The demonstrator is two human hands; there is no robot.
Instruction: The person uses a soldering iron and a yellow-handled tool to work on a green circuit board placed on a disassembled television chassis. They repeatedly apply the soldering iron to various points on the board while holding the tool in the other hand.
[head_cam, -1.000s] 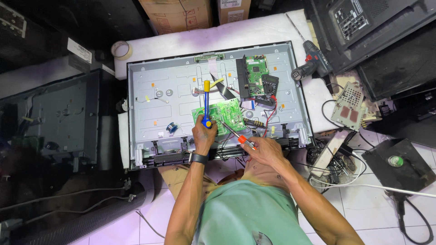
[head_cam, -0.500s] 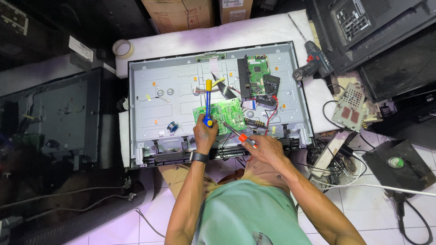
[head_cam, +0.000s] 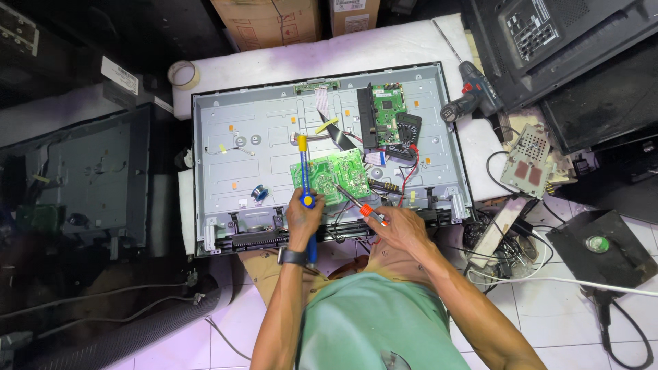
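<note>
the left hand [head_cam: 303, 216] grips a blue-and-yellow desoldering pump [head_cam: 303, 171] and the right hand [head_cam: 401, 229] an orange-handled soldering iron [head_cam: 358, 204], both best kept steady over the green circuit board [head_cam: 336, 177] on the grey metal television back panel [head_cam: 233, 147].

Open TV back panel [head_cam: 233, 137] lies on table; power board [head_cam: 336, 177] sits on its near middle, main board [head_cam: 384, 109] behind-right, multimeter [head_cam: 404, 133] beside it. Drill [head_cam: 473, 96] right of panel, tape roll [head_cam: 181, 73] at back-left.
</note>
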